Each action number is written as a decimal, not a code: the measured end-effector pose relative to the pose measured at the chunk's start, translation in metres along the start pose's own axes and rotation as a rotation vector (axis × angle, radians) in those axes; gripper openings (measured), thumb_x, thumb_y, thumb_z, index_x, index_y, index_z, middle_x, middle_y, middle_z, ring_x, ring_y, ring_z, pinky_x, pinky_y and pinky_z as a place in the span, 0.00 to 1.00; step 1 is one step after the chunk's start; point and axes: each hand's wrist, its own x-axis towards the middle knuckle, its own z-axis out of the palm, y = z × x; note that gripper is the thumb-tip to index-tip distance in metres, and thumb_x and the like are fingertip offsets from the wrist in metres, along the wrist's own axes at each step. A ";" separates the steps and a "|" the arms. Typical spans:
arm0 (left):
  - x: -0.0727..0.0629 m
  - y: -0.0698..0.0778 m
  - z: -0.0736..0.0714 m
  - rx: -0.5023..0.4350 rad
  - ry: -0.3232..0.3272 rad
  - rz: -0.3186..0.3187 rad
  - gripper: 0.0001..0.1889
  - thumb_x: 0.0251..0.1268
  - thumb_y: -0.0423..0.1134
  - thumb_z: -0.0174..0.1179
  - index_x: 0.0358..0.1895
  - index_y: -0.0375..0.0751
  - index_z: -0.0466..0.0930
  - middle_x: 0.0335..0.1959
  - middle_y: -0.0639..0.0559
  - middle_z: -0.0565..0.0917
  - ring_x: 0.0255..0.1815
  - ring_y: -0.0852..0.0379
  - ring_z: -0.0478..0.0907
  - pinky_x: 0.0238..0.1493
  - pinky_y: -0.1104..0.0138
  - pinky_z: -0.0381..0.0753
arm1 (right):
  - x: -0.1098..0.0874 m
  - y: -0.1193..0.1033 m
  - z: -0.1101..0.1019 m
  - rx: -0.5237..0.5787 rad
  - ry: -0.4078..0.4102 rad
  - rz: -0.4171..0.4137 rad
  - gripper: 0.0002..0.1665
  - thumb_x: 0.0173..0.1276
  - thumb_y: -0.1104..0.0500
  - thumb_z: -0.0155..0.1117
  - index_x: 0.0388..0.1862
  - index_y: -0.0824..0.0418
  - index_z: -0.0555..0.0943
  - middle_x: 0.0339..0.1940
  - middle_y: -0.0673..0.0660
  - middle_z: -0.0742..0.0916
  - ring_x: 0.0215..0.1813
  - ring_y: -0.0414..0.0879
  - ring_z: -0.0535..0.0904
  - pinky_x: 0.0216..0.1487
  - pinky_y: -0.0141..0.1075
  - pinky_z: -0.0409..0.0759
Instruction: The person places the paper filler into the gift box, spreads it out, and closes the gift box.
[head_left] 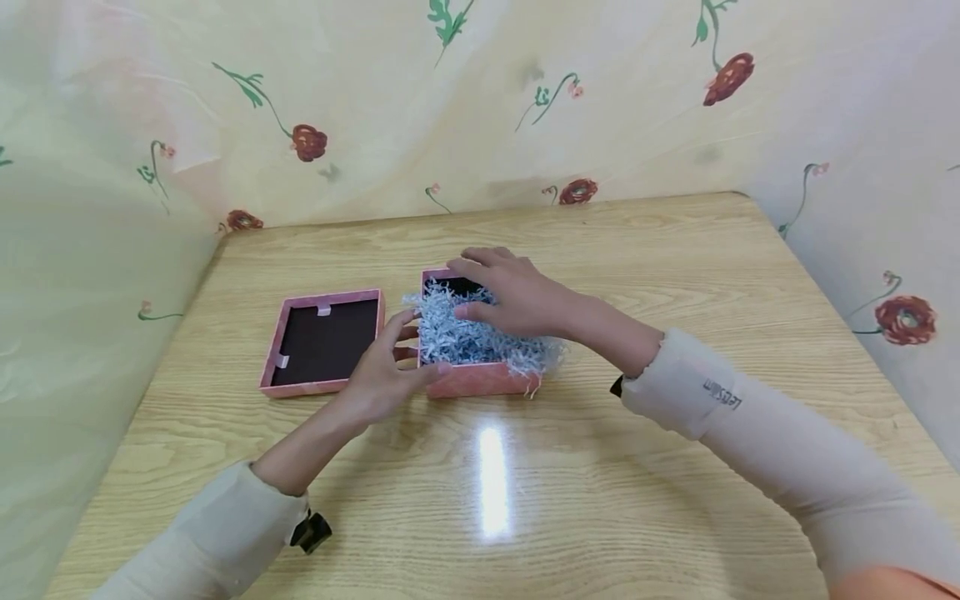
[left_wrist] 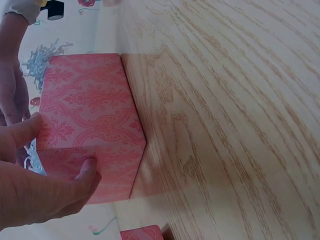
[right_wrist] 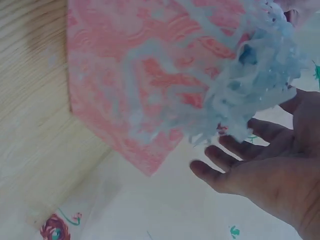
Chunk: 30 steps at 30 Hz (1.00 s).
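Observation:
A pink patterned box (head_left: pixel 480 381) stands on the table, filled with light blue shredded paper (head_left: pixel 457 333). Some strands spill over its right side and front edge. My left hand (head_left: pixel 382 367) rests against the box's left side, with the thumb at the front corner. In the left wrist view its fingers (left_wrist: pixel 89 172) touch the patterned wall without wrapping round it. Over the right part of the box, my right hand (head_left: pixel 517 292) is spread palm down above the shredded paper. The right wrist view shows its fingers (right_wrist: pixel 205 172) extended and apart beside hanging paper strands (right_wrist: pixel 250 90).
Left of the box lies a pink lid (head_left: pixel 363 295), its black inside facing up, with small light tabs at the edges. Both stand on a wooden table (head_left: pixel 600 517). A flowered sheet (head_left: pixel 390 100) hangs behind and along the sides.

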 end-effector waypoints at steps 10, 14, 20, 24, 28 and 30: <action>0.000 0.000 0.001 -0.002 0.007 -0.009 0.42 0.60 0.41 0.68 0.74 0.54 0.52 0.68 0.42 0.64 0.63 0.40 0.68 0.61 0.52 0.73 | -0.013 0.012 0.004 -0.075 0.057 -0.065 0.40 0.75 0.37 0.43 0.79 0.49 0.47 0.80 0.55 0.47 0.79 0.52 0.35 0.73 0.59 0.33; 0.000 -0.001 0.001 -0.010 0.002 -0.006 0.42 0.60 0.42 0.68 0.74 0.54 0.52 0.68 0.42 0.64 0.63 0.40 0.68 0.60 0.52 0.73 | -0.017 0.015 0.006 -0.073 0.045 -0.073 0.41 0.76 0.37 0.40 0.79 0.47 0.42 0.80 0.51 0.43 0.79 0.49 0.31 0.72 0.59 0.30; 0.000 0.000 0.000 -0.007 -0.004 -0.002 0.42 0.61 0.42 0.67 0.74 0.54 0.51 0.69 0.42 0.63 0.64 0.39 0.67 0.61 0.51 0.73 | -0.021 0.018 0.009 -0.089 0.034 -0.081 0.41 0.76 0.37 0.39 0.79 0.45 0.38 0.79 0.49 0.38 0.78 0.47 0.27 0.71 0.61 0.28; -0.001 0.000 0.000 0.000 -0.003 -0.005 0.42 0.61 0.42 0.67 0.75 0.54 0.51 0.69 0.42 0.63 0.64 0.39 0.67 0.61 0.51 0.73 | -0.021 0.019 0.009 -0.117 0.031 -0.089 0.41 0.76 0.37 0.39 0.79 0.46 0.38 0.79 0.51 0.38 0.78 0.47 0.26 0.71 0.62 0.28; 0.000 -0.002 0.000 -0.002 -0.002 -0.004 0.42 0.61 0.42 0.67 0.75 0.54 0.50 0.69 0.42 0.63 0.64 0.39 0.67 0.61 0.52 0.73 | -0.020 0.019 0.010 -0.164 0.032 -0.103 0.42 0.76 0.36 0.38 0.79 0.46 0.37 0.79 0.52 0.37 0.77 0.48 0.25 0.71 0.62 0.28; 0.000 -0.003 0.000 -0.003 -0.003 -0.003 0.42 0.61 0.41 0.67 0.75 0.54 0.50 0.69 0.42 0.62 0.64 0.39 0.67 0.61 0.52 0.73 | -0.020 0.019 0.010 -0.178 0.027 -0.110 0.42 0.76 0.35 0.37 0.79 0.46 0.37 0.79 0.51 0.35 0.77 0.47 0.24 0.71 0.62 0.27</action>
